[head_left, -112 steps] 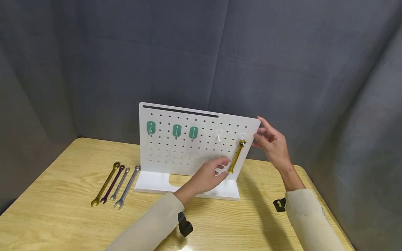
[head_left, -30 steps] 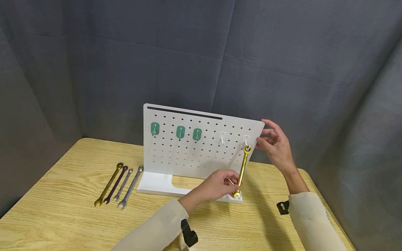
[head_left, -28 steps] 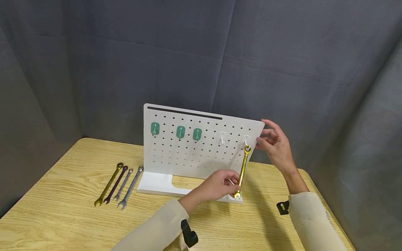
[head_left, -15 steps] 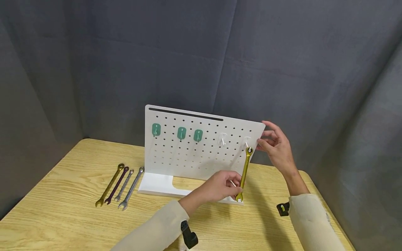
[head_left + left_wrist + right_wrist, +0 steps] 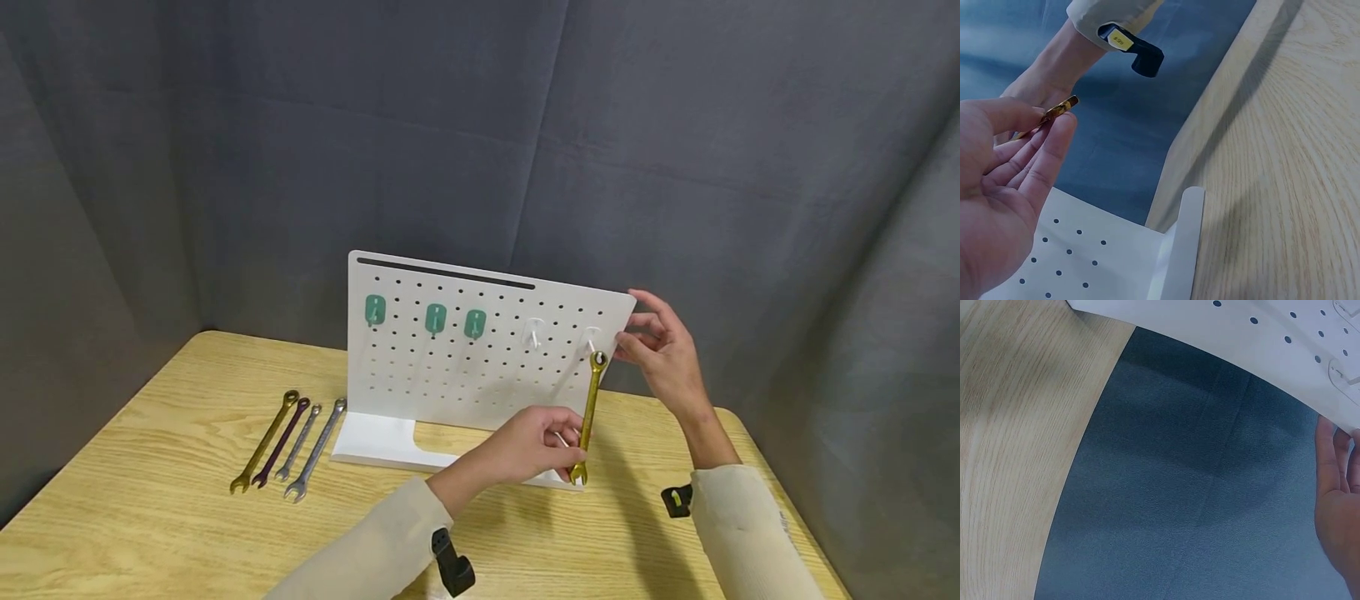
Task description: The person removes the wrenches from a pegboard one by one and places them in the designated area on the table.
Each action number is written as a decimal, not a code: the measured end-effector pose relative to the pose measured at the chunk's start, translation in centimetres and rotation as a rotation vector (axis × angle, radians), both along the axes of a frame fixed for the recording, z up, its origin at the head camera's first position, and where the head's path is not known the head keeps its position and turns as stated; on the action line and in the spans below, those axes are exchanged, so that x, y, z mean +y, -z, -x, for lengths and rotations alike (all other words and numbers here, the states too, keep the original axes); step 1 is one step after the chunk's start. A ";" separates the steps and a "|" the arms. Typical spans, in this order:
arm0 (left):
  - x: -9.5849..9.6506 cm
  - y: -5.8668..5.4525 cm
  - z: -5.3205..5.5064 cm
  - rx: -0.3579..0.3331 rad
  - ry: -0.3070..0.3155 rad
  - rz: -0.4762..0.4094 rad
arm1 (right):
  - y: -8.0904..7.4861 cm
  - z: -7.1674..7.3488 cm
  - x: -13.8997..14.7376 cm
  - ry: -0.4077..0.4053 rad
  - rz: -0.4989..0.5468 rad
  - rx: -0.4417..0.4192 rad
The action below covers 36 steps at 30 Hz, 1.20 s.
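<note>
My left hand pinches the lower, open-jawed end of a gold combination wrench between thumb and fingers. The wrench slants upward, its ring end right at the tip of the rightmost clear hook; whether the ring still encircles the hook I cannot tell. In the left wrist view the wrench appears nearly end-on between thumb and fingertips. My right hand grips the upper right edge of the white pegboard, thumb by the front edge and fingers behind. The right wrist view shows those fingers against the board's edge.
Left of the pegboard, a bronze wrench, a purple wrench and two silver wrenches lie side by side on the wooden table. Green-backed hooks and another clear hook are on the board. A grey curtain hangs behind.
Earlier the gold wrench hung on the rightmost hook with my left hand beside it. Now that hand pinches its lower end, drawn out from the board. My right hand stays on the board's edge.
</note>
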<state>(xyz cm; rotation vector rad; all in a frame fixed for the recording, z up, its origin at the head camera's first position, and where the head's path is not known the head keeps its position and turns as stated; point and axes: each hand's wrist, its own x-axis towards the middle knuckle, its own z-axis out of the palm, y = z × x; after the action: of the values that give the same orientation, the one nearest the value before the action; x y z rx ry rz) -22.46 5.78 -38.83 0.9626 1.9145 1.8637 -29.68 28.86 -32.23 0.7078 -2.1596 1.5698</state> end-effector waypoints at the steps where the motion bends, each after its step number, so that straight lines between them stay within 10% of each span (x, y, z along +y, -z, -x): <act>1: 0.0 -0.1 0.0 -0.001 0.001 0.001 | 0.0 0.0 0.0 0.001 -0.002 -0.001; 36: -2.4 -0.6 -1.7 0.004 0.007 -0.030 | -0.1 -0.1 -0.1 -0.016 -0.023 -0.006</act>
<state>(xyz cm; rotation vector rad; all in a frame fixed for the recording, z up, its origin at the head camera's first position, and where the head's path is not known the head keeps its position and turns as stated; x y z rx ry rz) -20.72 3.42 -38.22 0.9810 1.8886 1.8928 -29.58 28.78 -32.08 0.7306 -2.1848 1.5594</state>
